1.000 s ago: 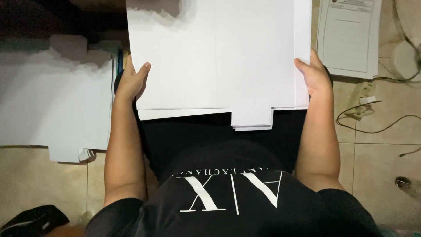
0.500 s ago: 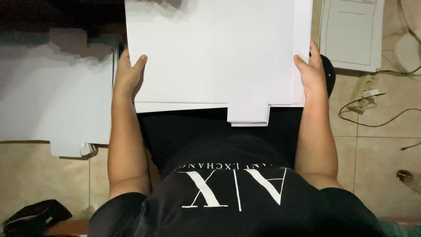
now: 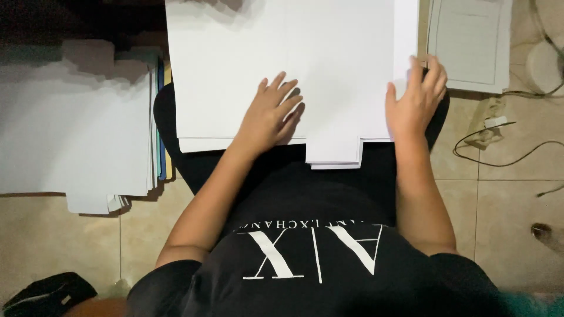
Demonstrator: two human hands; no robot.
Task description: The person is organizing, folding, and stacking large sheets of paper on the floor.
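Observation:
A stack of large white card sheets (image 3: 329, 53) with a tab sticking out at the near edge lies across my lap. My left hand (image 3: 270, 114) rests flat on the top sheet near its middle, fingers spread. My right hand (image 3: 414, 100) lies on the right edge of the stack, fingers spread and pointing away from me, the thumb on the top sheet. Neither hand holds anything.
A thick pile of white sheets (image 3: 70, 135) with coloured folders under it sits on the tiled floor at left. A printed paper (image 3: 470, 44) lies at upper right. A black cable and plug (image 3: 493, 126) run over the floor at right. A dark object (image 3: 44, 293) lies at bottom left.
Both hands let go of the stack's side edges. My left hand moved right onto the top sheet; my right hand shifted up and opened flat on the right edge.

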